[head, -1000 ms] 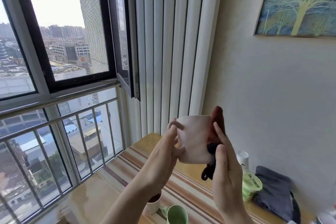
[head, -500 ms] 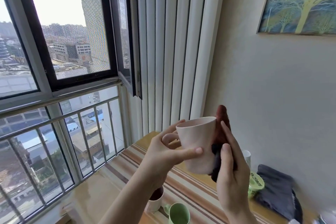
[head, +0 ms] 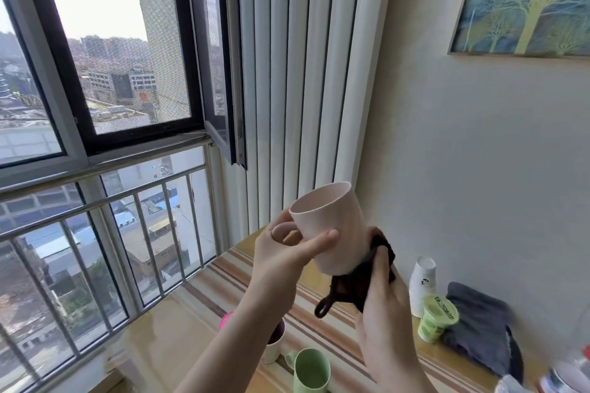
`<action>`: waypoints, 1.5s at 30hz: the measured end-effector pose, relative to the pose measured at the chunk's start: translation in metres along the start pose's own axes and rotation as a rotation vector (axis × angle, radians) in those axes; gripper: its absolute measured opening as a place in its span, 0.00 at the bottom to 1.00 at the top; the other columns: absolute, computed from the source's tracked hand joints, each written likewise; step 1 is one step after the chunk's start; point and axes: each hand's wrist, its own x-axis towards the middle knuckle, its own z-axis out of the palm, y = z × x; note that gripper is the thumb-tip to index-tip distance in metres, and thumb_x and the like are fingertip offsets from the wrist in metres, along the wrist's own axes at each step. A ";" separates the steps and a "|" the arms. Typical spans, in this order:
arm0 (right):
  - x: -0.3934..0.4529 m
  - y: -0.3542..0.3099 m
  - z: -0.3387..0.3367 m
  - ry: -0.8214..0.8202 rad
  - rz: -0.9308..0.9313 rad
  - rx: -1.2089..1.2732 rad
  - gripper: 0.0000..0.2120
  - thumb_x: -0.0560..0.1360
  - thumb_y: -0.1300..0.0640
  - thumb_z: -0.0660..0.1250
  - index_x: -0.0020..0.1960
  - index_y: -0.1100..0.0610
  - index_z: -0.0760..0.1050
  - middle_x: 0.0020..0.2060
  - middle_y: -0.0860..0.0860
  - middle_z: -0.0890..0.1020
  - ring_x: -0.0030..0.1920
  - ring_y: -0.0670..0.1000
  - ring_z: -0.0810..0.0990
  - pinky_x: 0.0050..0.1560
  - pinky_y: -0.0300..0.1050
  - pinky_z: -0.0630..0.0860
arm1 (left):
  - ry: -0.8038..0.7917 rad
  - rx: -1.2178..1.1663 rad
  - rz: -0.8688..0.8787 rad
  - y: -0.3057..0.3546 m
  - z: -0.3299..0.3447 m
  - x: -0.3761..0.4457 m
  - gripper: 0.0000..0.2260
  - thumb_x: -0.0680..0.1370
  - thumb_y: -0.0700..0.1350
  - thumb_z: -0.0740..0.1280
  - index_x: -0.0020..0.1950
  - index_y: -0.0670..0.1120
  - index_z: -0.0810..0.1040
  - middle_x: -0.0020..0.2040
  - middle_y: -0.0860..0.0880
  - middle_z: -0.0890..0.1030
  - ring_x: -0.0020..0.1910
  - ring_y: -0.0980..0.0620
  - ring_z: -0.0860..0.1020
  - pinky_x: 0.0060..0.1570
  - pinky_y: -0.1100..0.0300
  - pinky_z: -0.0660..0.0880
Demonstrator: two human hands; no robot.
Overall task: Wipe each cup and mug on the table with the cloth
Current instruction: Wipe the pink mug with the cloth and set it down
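Observation:
A pale pink mug (head: 332,226) is held up in the air, tilted with its mouth toward the upper left. My left hand (head: 287,249) grips it by the handle, thumb across its side. My right hand (head: 383,303) presses a dark brown cloth (head: 360,284) against the mug's base and lower right side; a loop of the cloth hangs down. On the table below stand a green mug (head: 311,370) and a white mug with a dark inside (head: 275,343), partly hidden by my left forearm.
The table has a striped runner (head: 319,322). At the right stand a stack of white paper cups (head: 422,284), a green tub (head: 435,321) and a folded grey cloth (head: 482,332). A pink object (head: 224,320) peeks out behind my arm. Window railing is at the left.
The mug has tipped so its mouth faces more up-left. My right hand and the cloth have slid down from the mug's side to its base.

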 end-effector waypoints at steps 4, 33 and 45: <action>-0.012 0.009 -0.002 -0.053 -0.085 -0.240 0.13 0.80 0.56 0.64 0.63 0.47 0.77 0.56 0.47 0.85 0.59 0.43 0.82 0.62 0.40 0.76 | 0.105 0.100 0.065 -0.012 -0.007 0.004 0.32 0.54 0.47 0.84 0.57 0.46 0.84 0.43 0.48 0.87 0.48 0.51 0.86 0.46 0.60 0.81; 0.042 0.142 -0.027 -0.405 0.127 -1.021 0.16 0.66 0.42 0.76 0.52 0.41 0.80 0.44 0.40 0.85 0.47 0.40 0.81 0.37 0.23 0.72 | 0.423 0.366 -0.288 -0.166 -0.226 -0.047 0.36 0.55 0.41 0.87 0.61 0.50 0.81 0.52 0.47 0.85 0.52 0.52 0.82 0.36 0.68 0.80; 0.051 0.214 -0.052 -0.383 0.206 -1.036 0.09 0.72 0.52 0.74 0.50 0.41 0.82 0.48 0.40 0.84 0.50 0.42 0.81 0.42 0.32 0.72 | 0.262 0.496 -0.387 -0.294 -0.269 -0.070 0.38 0.54 0.42 0.87 0.61 0.58 0.78 0.54 0.65 0.83 0.48 0.62 0.83 0.47 0.61 0.82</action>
